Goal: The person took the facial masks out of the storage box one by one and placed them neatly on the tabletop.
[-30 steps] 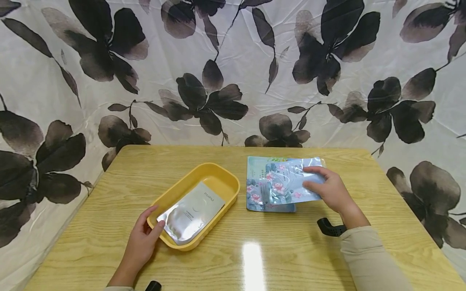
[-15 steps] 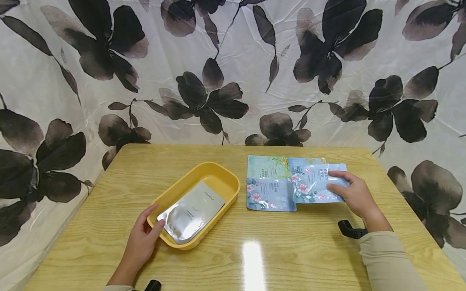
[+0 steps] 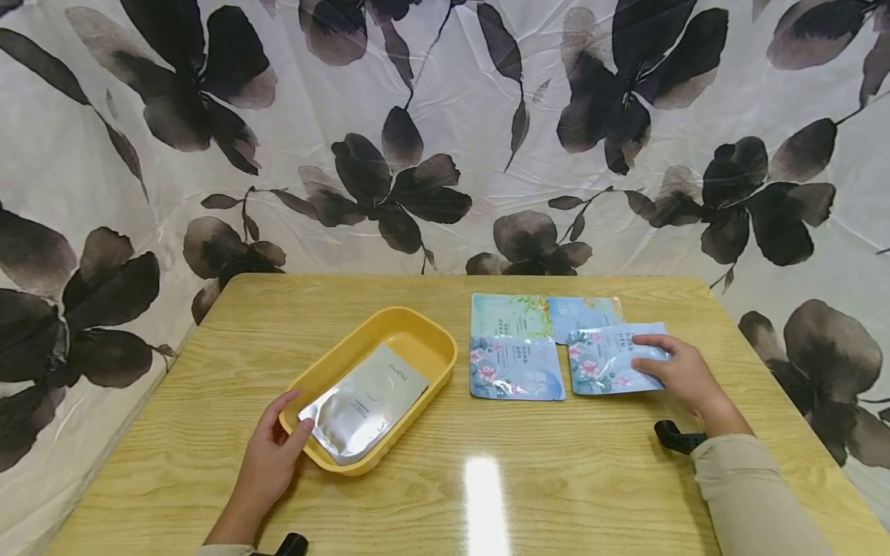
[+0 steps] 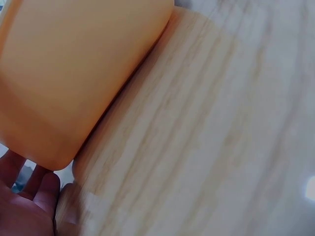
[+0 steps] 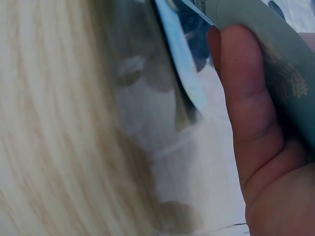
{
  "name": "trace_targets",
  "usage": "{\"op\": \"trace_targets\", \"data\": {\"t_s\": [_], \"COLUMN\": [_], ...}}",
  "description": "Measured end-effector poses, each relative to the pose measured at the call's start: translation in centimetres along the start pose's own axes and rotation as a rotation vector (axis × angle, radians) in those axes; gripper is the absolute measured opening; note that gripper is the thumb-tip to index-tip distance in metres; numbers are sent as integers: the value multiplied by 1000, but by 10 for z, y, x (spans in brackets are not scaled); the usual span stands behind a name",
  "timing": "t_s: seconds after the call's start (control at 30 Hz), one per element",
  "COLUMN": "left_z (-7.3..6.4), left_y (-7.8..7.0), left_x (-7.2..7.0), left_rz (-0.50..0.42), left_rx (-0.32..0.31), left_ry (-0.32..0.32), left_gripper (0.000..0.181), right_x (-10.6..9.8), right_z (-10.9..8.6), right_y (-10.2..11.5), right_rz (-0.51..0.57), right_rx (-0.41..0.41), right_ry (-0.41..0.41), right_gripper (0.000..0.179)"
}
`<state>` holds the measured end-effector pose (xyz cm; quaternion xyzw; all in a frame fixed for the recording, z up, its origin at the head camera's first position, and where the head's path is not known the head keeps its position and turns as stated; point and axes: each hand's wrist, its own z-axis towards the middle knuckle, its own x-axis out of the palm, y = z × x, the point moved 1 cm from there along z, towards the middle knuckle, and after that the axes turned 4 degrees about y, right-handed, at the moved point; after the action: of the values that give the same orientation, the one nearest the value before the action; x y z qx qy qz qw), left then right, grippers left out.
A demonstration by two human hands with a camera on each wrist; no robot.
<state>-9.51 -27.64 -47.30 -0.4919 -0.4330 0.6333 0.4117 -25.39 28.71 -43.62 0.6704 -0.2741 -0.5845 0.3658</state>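
Observation:
With thumb and fingers my right hand (image 3: 684, 374) pinches the right edge of a light-blue face mask sachet (image 3: 608, 359) printed with pink flowers. That sachet slightly overlaps the lower edge of a blue sachet (image 3: 584, 313) in the head view. To its left lie a green sachet (image 3: 511, 313) and another flowered blue one (image 3: 518, 371). My left hand (image 3: 271, 448) grips the near-left end of a yellow tray (image 3: 445, 359), thumb on the rim. A silver-white sachet (image 3: 365, 401) lies inside. In the right wrist view, my thumb (image 5: 246, 93) presses on the held sachet (image 5: 290, 73).
All of this stands on a light wooden table (image 3: 410, 510) with rounded far corners. A white curtain with dark flowers (image 3: 389, 185) hangs behind it. Black wrist devices (image 3: 677, 438) show at both wrists.
My right hand has carried the flowered sachet right and then slightly down, off the left sachets, uncovering them and the blue one behind. My left hand stays on the tray.

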Motion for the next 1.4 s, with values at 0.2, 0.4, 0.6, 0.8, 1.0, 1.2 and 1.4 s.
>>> {"op": "trace_targets", "data": {"t_s": [0.2, 0.4, 0.6, 0.8, 1.0, 1.2, 1.4], "left_z": [1, 1, 1, 0, 0, 1, 0], "left_y": [0, 1, 0, 0, 1, 1, 1], "left_x": [-1, -1, -1, 0, 0, -1, -1], "left_rz": [9, 12, 17, 18, 8, 8, 4], "left_rx": [-12, -12, -12, -1, 0, -7, -1], "left_ry": [5, 12, 8, 1, -4, 0, 8], "left_gripper": [50, 50, 50, 49, 49, 49, 49], "right_x": [7, 13, 16, 19, 21, 21, 20], "right_z": [6, 9, 12, 13, 11, 10, 9], "right_y": [-6, -7, -7, -4, -1, 2, 6], "right_rz": [33, 79, 67, 49, 66, 23, -49], "right_rx": [37, 50, 45, 42, 57, 48, 73], "right_ry": [43, 72, 88, 99, 123, 119, 101], "right_gripper": [56, 56, 56, 55, 56, 64, 70]}}
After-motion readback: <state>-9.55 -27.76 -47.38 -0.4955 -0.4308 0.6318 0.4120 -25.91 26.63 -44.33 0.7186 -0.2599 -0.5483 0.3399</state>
